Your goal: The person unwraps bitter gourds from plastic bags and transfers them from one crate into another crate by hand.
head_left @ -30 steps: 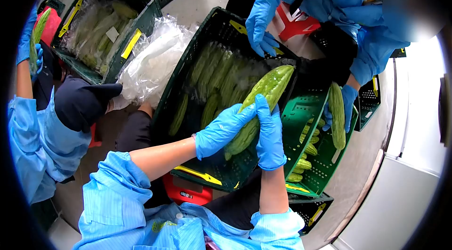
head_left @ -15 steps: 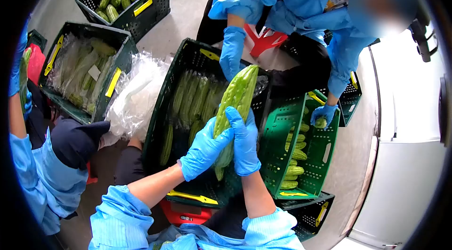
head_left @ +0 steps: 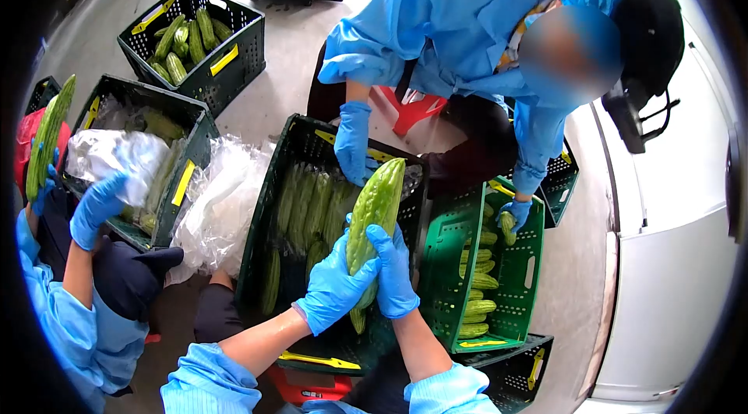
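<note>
Both of my blue-gloved hands hold one large green bitter melon point(head_left: 377, 207), tilted with its upper end away from me. My left hand point(head_left: 335, 288) wraps round its left side and lower part. My right hand point(head_left: 393, 270) closes on it from the right, with the thumb across the front. Beneath my hands is a dark green crate point(head_left: 252, 246), where several melons in clear bags point(head_left: 312, 199) lie side by side at the far end. An unbagged melon point(head_left: 271, 283) lies along the crate's left wall.
Opposite, a person in blue point(head_left: 444, 24) rests one hand by the crate and holds a melon point(head_left: 507, 227) over a green crate point(head_left: 440, 281). At left, another person holds a melon point(head_left: 48, 137) and a clear bag point(head_left: 140, 157). Plastic bags point(head_left: 226, 207) lie between crates.
The view has shifted, and the melon in my hands now stands more upright. The person opposite has lowered a melon to the green crate. The person at left now has a clear bag in one hand.
</note>
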The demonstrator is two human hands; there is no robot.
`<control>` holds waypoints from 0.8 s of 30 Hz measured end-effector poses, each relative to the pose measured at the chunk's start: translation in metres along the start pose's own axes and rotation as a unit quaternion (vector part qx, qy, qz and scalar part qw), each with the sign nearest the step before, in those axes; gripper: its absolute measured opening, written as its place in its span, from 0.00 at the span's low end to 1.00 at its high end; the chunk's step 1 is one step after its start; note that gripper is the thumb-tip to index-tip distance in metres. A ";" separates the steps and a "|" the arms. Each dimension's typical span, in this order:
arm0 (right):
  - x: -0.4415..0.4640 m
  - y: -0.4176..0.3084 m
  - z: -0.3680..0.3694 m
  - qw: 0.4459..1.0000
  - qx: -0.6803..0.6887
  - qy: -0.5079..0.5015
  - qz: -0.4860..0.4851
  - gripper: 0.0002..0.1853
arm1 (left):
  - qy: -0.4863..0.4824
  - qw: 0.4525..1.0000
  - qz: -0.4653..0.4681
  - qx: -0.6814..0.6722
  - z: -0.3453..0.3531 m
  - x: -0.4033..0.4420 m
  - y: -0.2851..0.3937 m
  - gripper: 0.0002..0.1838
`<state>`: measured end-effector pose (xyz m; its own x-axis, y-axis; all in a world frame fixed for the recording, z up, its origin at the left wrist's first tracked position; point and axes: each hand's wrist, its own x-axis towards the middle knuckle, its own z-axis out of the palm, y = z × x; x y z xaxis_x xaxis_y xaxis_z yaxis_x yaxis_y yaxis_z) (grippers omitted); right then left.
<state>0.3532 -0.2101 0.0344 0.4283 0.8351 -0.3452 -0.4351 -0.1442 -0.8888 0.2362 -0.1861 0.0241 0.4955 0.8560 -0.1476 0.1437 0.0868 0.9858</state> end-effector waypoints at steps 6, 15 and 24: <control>0.002 0.005 -0.007 1.000 -0.003 -0.008 0.009 0.28 | -0.012 0.999 -0.038 0.018 0.004 -0.001 -0.007 0.29; 0.000 0.003 -0.006 1.000 -0.013 0.000 0.010 0.29 | -0.022 0.999 -0.023 0.006 0.002 -0.001 -0.007 0.28; -0.011 0.001 -0.002 0.995 -0.075 0.042 -0.055 0.30 | -0.010 0.999 0.049 0.016 0.001 -0.001 -0.013 0.40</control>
<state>0.3493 -0.2208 0.0369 0.5343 0.8040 -0.2609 -0.2607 -0.1369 -0.9557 0.2347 -0.1888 0.0115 0.5251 0.8495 -0.0519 0.1200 -0.0136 0.9927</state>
